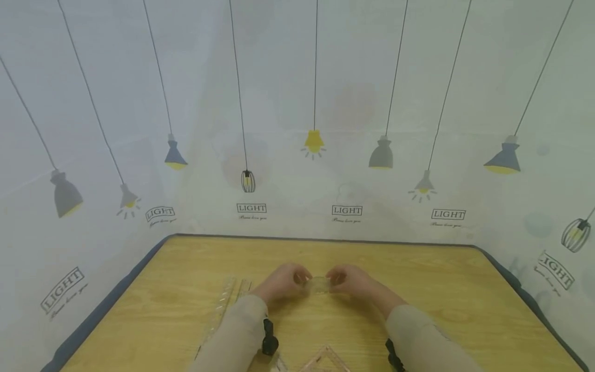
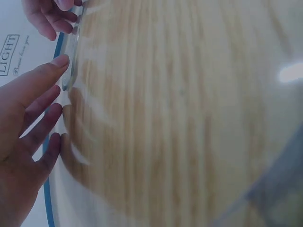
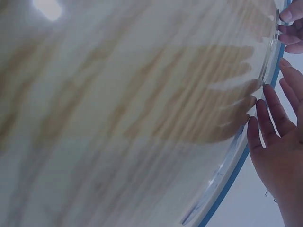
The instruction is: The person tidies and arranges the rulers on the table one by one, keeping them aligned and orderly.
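Note:
Between my two hands, over the middle of the table, is a small clear plastic piece (image 1: 319,284), thin and see-through. My left hand (image 1: 289,281) pinches its left end between thumb and fingers. The right hand (image 1: 349,282) does the same at the other end. Seen from the left wrist, the clear piece (image 2: 72,59) appears edge-on beside the left thumb, low over the wood. In the right wrist view the right hand (image 3: 279,125) has its fingertips right at the tabletop, and the piece's exact shape is hidden by the steep angle.
To the left lie clear rulers (image 1: 224,292), partly behind the left forearm. A clear set square (image 1: 327,355) lies close to me at the bottom, near another clear strip (image 1: 280,363). The wooden table (image 1: 446,289) meets a wall (image 1: 297,191) printed with lamps.

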`<action>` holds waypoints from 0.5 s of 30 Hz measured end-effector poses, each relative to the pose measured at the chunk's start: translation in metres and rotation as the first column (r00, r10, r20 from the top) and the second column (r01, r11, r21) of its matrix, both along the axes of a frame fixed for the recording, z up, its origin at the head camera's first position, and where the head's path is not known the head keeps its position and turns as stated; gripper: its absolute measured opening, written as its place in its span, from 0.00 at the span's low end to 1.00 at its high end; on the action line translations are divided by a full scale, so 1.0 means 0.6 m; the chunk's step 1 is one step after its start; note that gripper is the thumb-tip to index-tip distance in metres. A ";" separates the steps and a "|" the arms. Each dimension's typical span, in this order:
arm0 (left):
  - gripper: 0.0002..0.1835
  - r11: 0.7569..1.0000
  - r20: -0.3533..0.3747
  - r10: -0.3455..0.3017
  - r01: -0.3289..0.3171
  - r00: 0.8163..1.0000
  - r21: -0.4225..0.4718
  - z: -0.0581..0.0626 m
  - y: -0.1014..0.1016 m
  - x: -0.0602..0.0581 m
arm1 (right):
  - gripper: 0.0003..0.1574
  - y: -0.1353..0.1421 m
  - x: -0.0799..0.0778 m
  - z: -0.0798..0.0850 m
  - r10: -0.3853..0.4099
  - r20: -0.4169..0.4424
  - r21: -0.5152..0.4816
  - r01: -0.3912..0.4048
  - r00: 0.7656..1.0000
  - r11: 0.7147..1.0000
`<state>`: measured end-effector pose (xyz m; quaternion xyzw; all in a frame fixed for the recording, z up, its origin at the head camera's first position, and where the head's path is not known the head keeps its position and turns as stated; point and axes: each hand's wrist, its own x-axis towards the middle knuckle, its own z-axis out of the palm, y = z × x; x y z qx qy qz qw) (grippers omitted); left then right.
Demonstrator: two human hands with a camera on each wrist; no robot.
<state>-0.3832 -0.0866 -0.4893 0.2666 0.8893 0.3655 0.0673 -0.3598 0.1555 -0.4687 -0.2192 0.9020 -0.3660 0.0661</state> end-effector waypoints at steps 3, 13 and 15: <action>0.19 1.000 0.011 0.009 -0.009 1.000 -0.017 0.000 0.000 0.004 | 0.21 -0.002 -0.007 -0.005 -0.008 0.002 0.009 0.008 1.000 1.000; 0.25 1.000 0.057 0.012 -0.011 0.998 -0.028 0.001 0.003 0.005 | 0.26 -0.007 -0.011 0.001 -0.008 0.085 0.036 0.005 0.996 0.999; 0.25 1.000 0.079 0.015 -0.013 0.997 -0.025 0.000 0.003 0.003 | 0.27 -0.007 -0.012 0.003 -0.003 0.099 0.047 -0.002 0.995 0.999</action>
